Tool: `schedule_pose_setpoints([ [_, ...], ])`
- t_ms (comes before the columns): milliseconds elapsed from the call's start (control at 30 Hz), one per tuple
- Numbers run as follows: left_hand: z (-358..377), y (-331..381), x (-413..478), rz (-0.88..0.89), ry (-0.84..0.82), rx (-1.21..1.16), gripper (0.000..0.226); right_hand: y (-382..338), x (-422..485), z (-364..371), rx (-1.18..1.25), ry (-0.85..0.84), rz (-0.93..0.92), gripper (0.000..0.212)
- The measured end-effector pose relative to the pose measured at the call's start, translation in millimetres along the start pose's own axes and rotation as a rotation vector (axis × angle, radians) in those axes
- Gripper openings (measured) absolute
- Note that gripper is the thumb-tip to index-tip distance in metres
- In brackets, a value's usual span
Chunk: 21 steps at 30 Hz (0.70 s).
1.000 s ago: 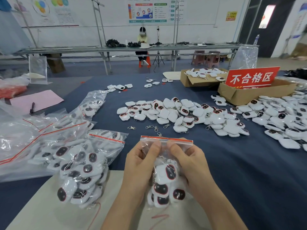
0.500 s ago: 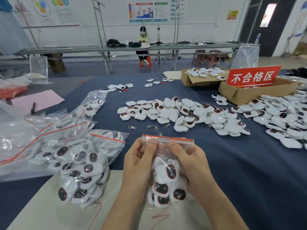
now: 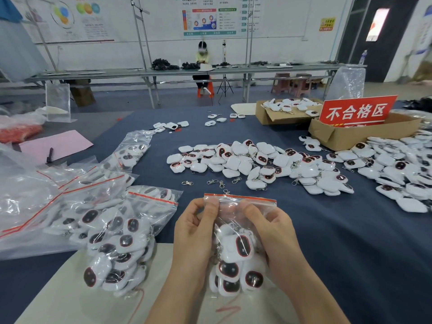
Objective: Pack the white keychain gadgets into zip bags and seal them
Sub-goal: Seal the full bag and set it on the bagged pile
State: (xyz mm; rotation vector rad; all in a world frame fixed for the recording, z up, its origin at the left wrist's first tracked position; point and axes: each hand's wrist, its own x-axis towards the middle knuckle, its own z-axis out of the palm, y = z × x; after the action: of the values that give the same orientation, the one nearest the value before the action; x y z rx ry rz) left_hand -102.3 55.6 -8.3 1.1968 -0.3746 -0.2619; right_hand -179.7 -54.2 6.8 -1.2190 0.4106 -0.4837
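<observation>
Even, diffuse indoor light, bright; shadows are faint and soft under the pile of glossy white plastic keychain gadgets (image 3: 257,164) on the dark blue cloth table (image 3: 350,230). The tall window panel (image 3: 377,24) at upper right is blown out. White sheen streaks the heaped clear plastic zip bags (image 3: 35,202) at left and the small clear red-sealed zip bag (image 3: 240,206) in front. Straight lines bow toward the edges, and the printed wall posters (image 3: 210,19) look soft
</observation>
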Motion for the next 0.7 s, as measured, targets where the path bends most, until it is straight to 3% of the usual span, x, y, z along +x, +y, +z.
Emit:
schedule_pose_setpoints([
  [233, -2.3, -6.0, 1.1, -0.014, 0.094, 0.031, 0.038, 0.3, -1.3, -0.3, -0.011, -0.036, 0.001, 0.034],
  [400, -1.7, -6.3, 0.6, 0.029, 0.053, 0.067, 0.052, 1.0, -0.8, -2.0, 0.026, -0.017, 0.008, 0.037],
  [567, -2.3, -6.5, 2.2, 0.078, 0.021, 0.116, 0.037, -3.4, -4.7, -3.4, 0.073, -0.014, -0.013, 0.029],
  [700, -1.8, -1.7, -2.5, 0.126, 0.012, 0.111, 0.024, -24.1, -3.7, -15.3, -0.264, 0.01, -0.263, 0.018],
])
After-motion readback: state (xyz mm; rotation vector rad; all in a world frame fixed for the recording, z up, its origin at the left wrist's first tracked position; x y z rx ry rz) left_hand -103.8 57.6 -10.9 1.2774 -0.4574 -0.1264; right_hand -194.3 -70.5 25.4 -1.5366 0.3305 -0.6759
